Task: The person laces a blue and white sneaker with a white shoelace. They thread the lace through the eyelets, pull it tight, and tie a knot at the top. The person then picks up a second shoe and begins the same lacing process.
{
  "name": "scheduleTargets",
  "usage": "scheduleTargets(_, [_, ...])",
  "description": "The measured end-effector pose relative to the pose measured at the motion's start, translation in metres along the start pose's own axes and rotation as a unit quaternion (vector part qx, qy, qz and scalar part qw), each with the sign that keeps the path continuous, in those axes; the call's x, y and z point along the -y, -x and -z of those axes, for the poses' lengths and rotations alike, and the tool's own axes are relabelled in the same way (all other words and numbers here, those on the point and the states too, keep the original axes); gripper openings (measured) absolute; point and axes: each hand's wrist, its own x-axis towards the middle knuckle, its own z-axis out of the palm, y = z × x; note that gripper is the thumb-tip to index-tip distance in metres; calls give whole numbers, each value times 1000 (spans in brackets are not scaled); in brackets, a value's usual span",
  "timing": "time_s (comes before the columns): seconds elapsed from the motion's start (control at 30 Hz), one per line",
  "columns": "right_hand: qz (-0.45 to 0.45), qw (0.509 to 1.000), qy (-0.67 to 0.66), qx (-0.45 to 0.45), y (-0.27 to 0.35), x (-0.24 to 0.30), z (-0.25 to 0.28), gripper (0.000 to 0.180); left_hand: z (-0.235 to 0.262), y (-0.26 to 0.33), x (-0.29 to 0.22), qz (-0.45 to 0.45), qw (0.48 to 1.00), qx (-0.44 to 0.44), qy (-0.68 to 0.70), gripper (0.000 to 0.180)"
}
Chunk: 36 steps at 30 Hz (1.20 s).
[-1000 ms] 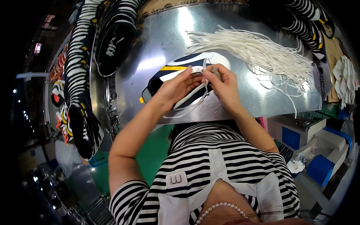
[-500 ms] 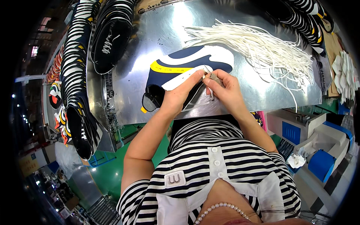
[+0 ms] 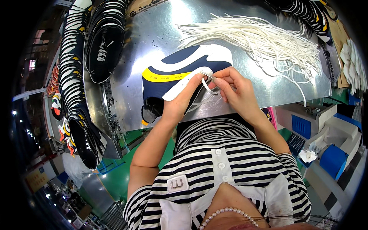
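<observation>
A navy, white and yellow shoe upper (image 3: 155,89) lies on its side on the metal table before me. My left hand (image 3: 180,102) grips its white eyelet strip (image 3: 180,86), with the fingertips near the strip's curved end. A white shoelace (image 3: 208,89) hangs in a short loop beside that end. My right hand (image 3: 240,91) pinches the lace between thumb and forefinger close to the eyelets; the lace's tip is too small to make out. The dark heel opening (image 3: 153,107) of the upper faces me.
A large bundle of loose white laces (image 3: 268,46) spreads over the metal table (image 3: 268,94) at the far right. Nested shoe uppers form long rows (image 3: 73,73) at the left, with another stack (image 3: 105,46) beside them. A grey-and-blue machine (image 3: 322,134) stands at the right.
The right hand's fingers have shifted slightly on the lace, and a white loop now shows beside the eyelets. The left hand keeps its hold on the upper. The whole view has moved a little.
</observation>
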Motion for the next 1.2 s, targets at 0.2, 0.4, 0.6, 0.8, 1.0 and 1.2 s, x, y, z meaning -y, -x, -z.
scheduleTargets(0.2, [102, 987, 121, -34, -1, -13, -1, 13, -5, 7, -15, -380, 763, 8, -523, 23])
scheduleTargets(0.4, [172, 934, 304, -82, 3, -15, -31, 18, 16, 14, 14, -200, 911, -20, -361, 22])
scheduleTargets(0.6, [146, 950, 265, -76, 5, -16, -38, 14, 10, 24, 13, -375, 748, -35, -547, 18])
scheduleTargets(0.8, [85, 936, 340, 33, -14, -8, -22, 11, 22, 16, 40, -215, 907, -21, -362, 26])
scheduleTargets(1.0, [85, 953, 263, -126, -23, 0, 43, 37, 33, -7, 9, -4, 999, 45, -26, 28])
scheduleTargets(1.2, [-20, 997, -26, -75, -62, -14, 27, 41, 35, -25, -5, -35, 984, 16, -171, 30])
